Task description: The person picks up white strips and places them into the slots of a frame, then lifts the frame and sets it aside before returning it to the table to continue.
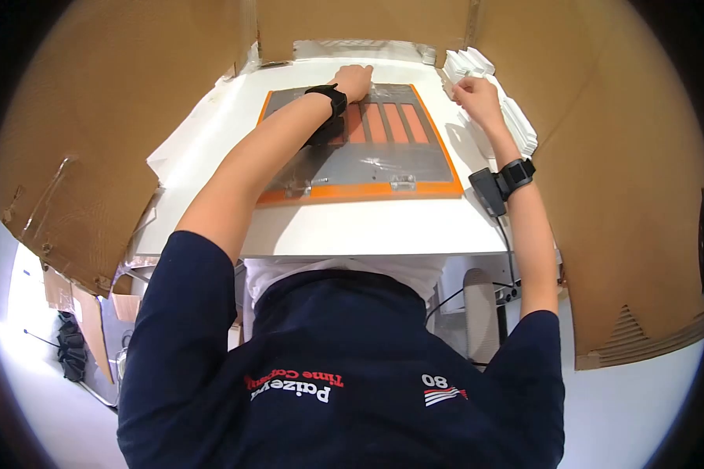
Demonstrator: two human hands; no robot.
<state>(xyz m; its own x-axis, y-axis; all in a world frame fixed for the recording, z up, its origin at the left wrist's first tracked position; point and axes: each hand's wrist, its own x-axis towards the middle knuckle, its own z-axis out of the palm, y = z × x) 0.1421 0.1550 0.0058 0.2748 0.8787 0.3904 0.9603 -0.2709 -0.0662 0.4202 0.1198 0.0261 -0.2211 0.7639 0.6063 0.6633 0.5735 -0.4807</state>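
A flat grey panel with an orange border (352, 191) lies on the white table, with several salmon-coloured strips (396, 123) showing through its slots. My left hand (353, 82) reaches across to the panel's far edge, its fingers curled closed; what they hold, if anything, is hidden. Over at the far right, my right hand (477, 100) is closed with fingertips pinched together, beside a stack of white folded pieces (516, 125). Anything between those fingertips is too small to make out. Both wrists wear black straps with devices.
Brown cardboard walls (618, 156) stand to the left, right and back of the white table (368, 234). A black cable (508, 242) hangs from the right wrist device past the table's front edge. Clear tape sits at the back.
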